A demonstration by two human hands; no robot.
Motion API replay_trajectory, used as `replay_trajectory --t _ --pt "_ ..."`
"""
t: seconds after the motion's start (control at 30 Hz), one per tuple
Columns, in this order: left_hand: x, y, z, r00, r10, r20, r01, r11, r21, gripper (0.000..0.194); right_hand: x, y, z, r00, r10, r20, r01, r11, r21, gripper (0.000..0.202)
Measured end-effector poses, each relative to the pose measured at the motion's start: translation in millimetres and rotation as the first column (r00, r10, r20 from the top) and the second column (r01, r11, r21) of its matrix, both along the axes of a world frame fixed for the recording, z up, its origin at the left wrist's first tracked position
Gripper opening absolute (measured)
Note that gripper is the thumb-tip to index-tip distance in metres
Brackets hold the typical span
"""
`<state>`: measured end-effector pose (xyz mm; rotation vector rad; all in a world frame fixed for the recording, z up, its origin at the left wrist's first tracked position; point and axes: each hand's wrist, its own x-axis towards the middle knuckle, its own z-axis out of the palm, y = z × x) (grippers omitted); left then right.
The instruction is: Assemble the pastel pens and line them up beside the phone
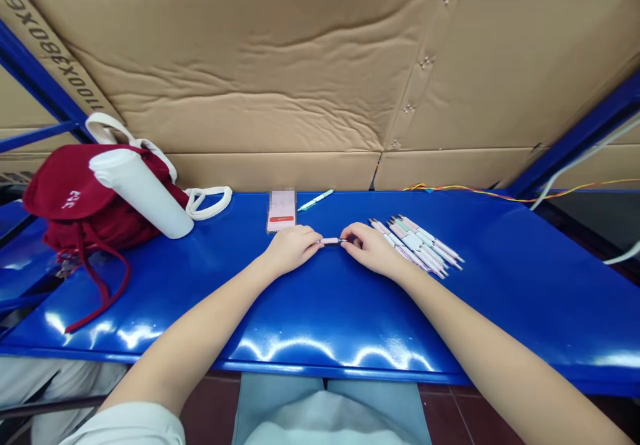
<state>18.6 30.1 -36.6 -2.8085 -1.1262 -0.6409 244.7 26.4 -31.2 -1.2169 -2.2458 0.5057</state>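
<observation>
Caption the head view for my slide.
Left grip and right grip hold a pink pen at a blue table, a phone beyond and more pens to the right.

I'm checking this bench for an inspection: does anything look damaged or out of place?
The cardboard behind the blue table is creased and wrinkled instead of flat. One green pen lies alone beside the phone, apart from the pen pile. Nothing looks spilled.

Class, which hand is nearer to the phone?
Left. The left hand is by the near edge of the phone; the right hand is farther off, to its right.
</observation>
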Motion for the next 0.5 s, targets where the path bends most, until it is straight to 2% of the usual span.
replay_trajectory --t 0.33,0.5 --pt "-6.8 2.4 4.3 0.995 0.090 -0.040 -0.090 0.996 -0.008 0.024 14.2 5.9 4.8 0.996 -0.082 0.035 0.080 0.995 0.051 0.011" --pt "-5.6 2.1 5.7 0.992 0.112 -0.060 -0.110 0.993 0.032 0.032 -0.1 -4.3 -0.3 0.997 0.046 0.070 -0.049 0.998 0.046 0.016"
